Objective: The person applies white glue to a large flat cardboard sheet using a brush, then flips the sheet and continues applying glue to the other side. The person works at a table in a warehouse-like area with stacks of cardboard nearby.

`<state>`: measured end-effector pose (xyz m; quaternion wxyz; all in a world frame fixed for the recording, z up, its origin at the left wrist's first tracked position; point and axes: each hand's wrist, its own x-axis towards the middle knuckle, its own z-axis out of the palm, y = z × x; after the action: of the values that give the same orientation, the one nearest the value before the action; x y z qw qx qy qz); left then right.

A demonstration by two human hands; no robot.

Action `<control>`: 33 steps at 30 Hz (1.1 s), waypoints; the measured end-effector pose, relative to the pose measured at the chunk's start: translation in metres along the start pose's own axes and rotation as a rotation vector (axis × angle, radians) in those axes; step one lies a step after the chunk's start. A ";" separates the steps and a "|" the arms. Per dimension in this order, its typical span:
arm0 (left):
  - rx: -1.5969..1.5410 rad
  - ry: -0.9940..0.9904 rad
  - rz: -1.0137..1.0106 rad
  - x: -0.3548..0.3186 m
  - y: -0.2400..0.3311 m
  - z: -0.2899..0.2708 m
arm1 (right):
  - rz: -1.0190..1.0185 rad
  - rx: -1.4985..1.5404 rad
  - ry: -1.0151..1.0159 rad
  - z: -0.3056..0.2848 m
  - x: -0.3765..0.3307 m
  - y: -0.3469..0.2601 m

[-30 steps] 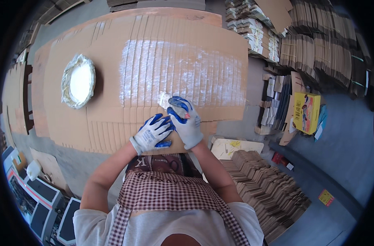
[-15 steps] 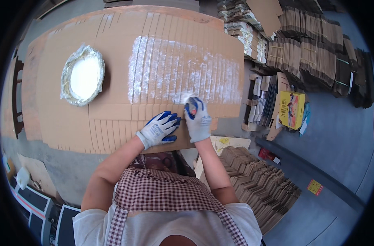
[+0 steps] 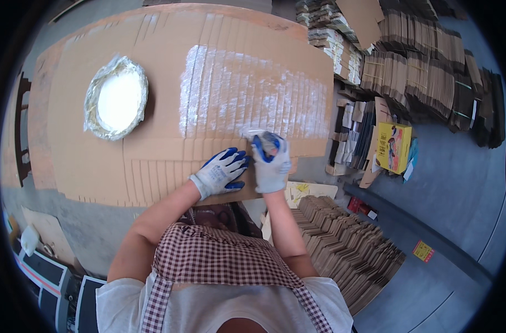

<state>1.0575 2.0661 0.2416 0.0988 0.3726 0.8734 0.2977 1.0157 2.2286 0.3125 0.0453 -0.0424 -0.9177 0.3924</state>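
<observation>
My right hand, in a white glove with blue palm and fingers, is closed round a brush. Most of its handle is hidden by the fingers. The brush's pale head touches the lower edge of a white, wet-looking smear of paste across overlapping cardboard strips. My left hand, gloved the same way, lies flat with fingers apart on the near edge of the cardboard, just left of the right hand. A round bowl wrapped in clear film holds white paste on the left of the table.
Cardboard sheets cover the wooden table. Bundled cardboard stacks stand at the far right, with a yellow box nearer. More folded cardboard is beside my right arm. Dark panels stand at the lower left.
My right hand and the brush have shifted slightly, and the wrist has turned a little. The left hand stays flat on the cardboard. The whole view has moved slightly.
</observation>
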 end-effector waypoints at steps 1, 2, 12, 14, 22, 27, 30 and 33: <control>-0.099 0.033 -0.026 -0.002 0.001 0.002 | -0.039 0.037 0.007 0.009 -0.004 -0.024; -0.192 0.067 -0.051 -0.003 0.000 0.008 | -0.066 0.050 -0.028 0.021 -0.013 -0.036; -0.015 0.058 0.034 -0.001 -0.003 0.005 | -0.023 -0.159 0.027 0.018 -0.004 -0.009; -0.007 0.057 0.037 -0.001 -0.003 0.008 | -0.087 -0.086 -0.006 0.019 -0.011 -0.027; 0.021 0.120 0.065 0.006 0.002 -0.003 | 0.194 -0.258 0.191 -0.029 0.032 0.064; 0.059 0.060 0.044 0.007 0.003 -0.003 | 0.026 -0.047 0.178 -0.026 0.010 0.038; 0.073 0.049 0.057 0.010 0.003 -0.001 | -0.092 -0.121 0.161 -0.007 -0.004 0.044; 0.066 0.036 0.049 0.010 0.004 -0.003 | 0.024 -0.151 0.178 -0.021 0.009 0.065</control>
<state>1.0515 2.0744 0.2469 0.0633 0.3913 0.8750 0.2779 1.0119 2.2892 0.2799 0.1184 -0.0911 -0.9364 0.3175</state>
